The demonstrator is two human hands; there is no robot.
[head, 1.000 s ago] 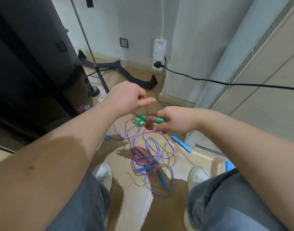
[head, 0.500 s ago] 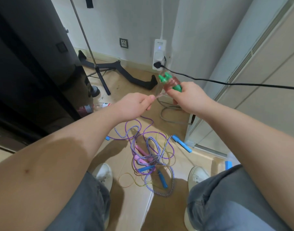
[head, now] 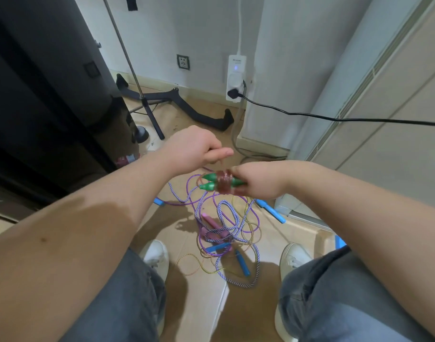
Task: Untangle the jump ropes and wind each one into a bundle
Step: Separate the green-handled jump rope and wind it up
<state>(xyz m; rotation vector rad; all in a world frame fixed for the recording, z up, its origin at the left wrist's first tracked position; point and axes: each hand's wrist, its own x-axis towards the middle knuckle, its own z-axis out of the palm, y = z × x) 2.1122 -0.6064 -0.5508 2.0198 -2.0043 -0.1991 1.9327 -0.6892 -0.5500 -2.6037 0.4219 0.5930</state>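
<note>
Pinching reddish rope (head: 224, 185), left hand (head: 192, 150); right hand (head: 261, 180) gripping 2 green handles (head: 209, 186)

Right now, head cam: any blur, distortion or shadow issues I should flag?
Head view: motion blur softens the left hand, the right hand and the green-handled bundle it grips; the rope tangle is sharper; wide-angle distortion bows the door frame at right; hand shadows fall on the floor beside the tangle; the dark cabinet at left shows little detail.

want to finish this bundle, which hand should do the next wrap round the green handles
Left. The left hand sits just above the bundle, seemingly pinching the loose strand; the right hand is occupied gripping the green handles.
</note>
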